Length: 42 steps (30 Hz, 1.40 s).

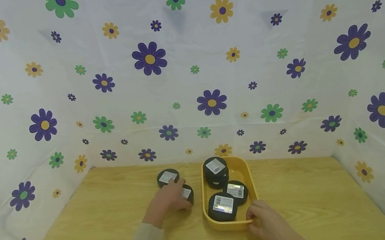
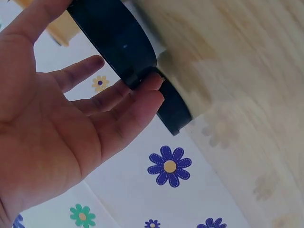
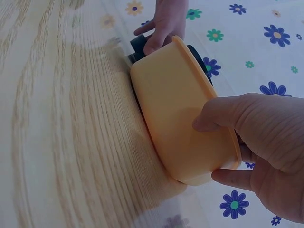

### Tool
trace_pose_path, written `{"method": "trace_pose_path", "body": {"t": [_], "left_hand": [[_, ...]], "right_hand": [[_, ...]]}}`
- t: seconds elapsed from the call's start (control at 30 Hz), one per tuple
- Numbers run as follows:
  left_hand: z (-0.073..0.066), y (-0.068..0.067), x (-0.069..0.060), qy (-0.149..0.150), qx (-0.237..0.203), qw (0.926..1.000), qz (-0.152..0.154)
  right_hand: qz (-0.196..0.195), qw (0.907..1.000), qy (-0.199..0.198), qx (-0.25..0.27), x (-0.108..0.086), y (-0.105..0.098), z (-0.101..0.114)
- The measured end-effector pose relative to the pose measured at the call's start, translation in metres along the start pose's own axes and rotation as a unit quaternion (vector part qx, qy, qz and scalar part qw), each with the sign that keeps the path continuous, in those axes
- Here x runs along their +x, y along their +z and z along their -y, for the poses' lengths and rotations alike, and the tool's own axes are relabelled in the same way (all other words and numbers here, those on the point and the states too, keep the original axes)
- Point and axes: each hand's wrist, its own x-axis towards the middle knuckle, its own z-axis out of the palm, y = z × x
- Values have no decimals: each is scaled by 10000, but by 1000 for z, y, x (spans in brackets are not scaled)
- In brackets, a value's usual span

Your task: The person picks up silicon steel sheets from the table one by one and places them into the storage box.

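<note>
My left hand (image 1: 169,199) reaches over a black round flat container (image 1: 187,193) on the table, thumb at its near side and fingers across it. In the left wrist view that container (image 2: 118,42) shows its smooth dark side. A second such container (image 1: 168,176) lies just behind, touching or nearly touching it. My right hand (image 1: 268,221) pinches the near right corner of a yellow plastic bin (image 1: 232,224), thumb outside and fingers over the rim. Inside the bin are a stack of black containers (image 1: 215,169) at the back and two more (image 1: 222,206) in front, with white labels.
The wooden table (image 1: 306,198) extends on both sides of the bin. A white sheet (image 1: 267,86) with printed flowers hangs behind the table and along both sides.
</note>
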Motion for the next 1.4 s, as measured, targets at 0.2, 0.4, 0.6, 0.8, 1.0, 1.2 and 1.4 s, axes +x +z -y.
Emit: {"method": "trace_pose_path", "body": {"t": [0.2,0.4,0.6,0.8,1.0,1.2,1.4], "left_hand": [[0,-11,-4,-10,-234,9996,-134],[-3,-22,-9,-67,-518,9979,-371],[-6,-32,-14,35,-591,9963,-630],[-13,-38,-16,186,-612,9948,-789],[-25,-39,-19,354,-442,9933,-1009],[-40,-41,-26,616,-202,9898,-1265],[-52,-41,-26,795,-164,9888,-1252]], "right_hand": [[27,10000,33,12,1,-1,0],[83,9999,81,82,0,-1,1],[170,9997,167,62,1,-1,1],[229,9995,227,61,1,-2,2],[279,9992,263,99,1,-3,3],[272,9993,246,121,1,-3,2],[238,9994,202,124,2,-1,1]]}}
